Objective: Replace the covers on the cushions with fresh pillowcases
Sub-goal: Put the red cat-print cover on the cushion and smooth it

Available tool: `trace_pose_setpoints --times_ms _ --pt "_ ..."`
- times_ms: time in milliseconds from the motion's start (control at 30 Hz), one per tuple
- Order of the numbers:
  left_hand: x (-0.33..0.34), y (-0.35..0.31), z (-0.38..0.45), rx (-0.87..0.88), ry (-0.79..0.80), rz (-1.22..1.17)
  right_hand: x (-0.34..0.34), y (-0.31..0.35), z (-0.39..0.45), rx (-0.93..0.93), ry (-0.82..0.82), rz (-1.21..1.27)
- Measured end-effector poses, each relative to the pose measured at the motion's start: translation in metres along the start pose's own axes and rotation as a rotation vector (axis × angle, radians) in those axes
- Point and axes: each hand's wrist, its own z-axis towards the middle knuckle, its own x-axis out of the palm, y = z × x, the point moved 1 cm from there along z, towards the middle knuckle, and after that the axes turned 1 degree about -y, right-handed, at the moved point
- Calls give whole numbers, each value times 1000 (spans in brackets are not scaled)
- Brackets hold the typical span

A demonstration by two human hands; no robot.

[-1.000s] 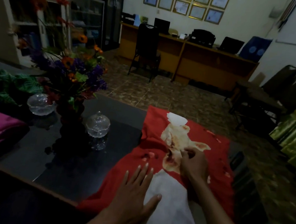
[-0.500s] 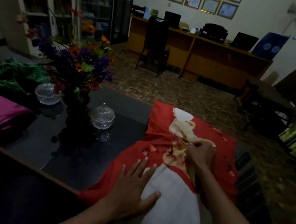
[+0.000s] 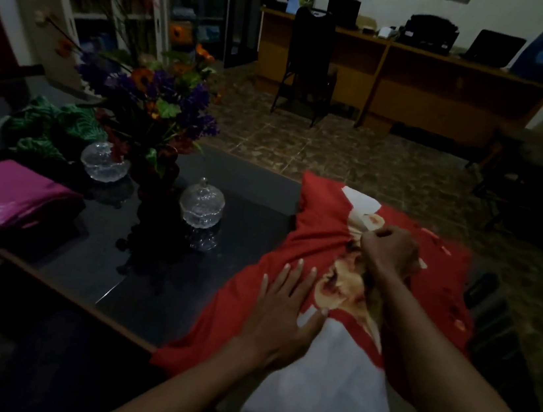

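A red printed pillowcase (image 3: 315, 232) lies over the right end of the dark table (image 3: 89, 265), partly drawn over a white cushion (image 3: 325, 392) whose near half sticks out toward me. My left hand (image 3: 283, 314) lies flat with straight fingers on the red cloth at the edge of the white cushion. My right hand (image 3: 388, 252) is curled in a fist and grips a bunch of the pillowcase fabric near its printed middle.
A folded magenta cloth (image 3: 9, 195) and a green patterned cloth (image 3: 45, 131) lie at the table's left. A flower vase (image 3: 153, 176) and two glass lidded jars (image 3: 201, 207) stand mid-table. A black chair (image 3: 309, 62), wooden desks and dark chairs stand across the tiled floor.
My right hand has closed into a fist on the red cloth and bunched it. The left hand has stayed flat and slid slightly further up the cover. My view has tilted down.
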Motion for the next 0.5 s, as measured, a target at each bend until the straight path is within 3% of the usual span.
trace_pose_setpoints --times_ms 67,133,267,500 --pt "2 0 -4 8 -29 28 7 4 4 29 -12 62" --pt "3 1 -10 6 -48 30 16 9 12 18 88 87" --pt "4 4 -14 11 -62 12 36 11 19 -115 259 -126" --pt "6 10 -16 10 -81 18 24 -6 52 15 47 -66"
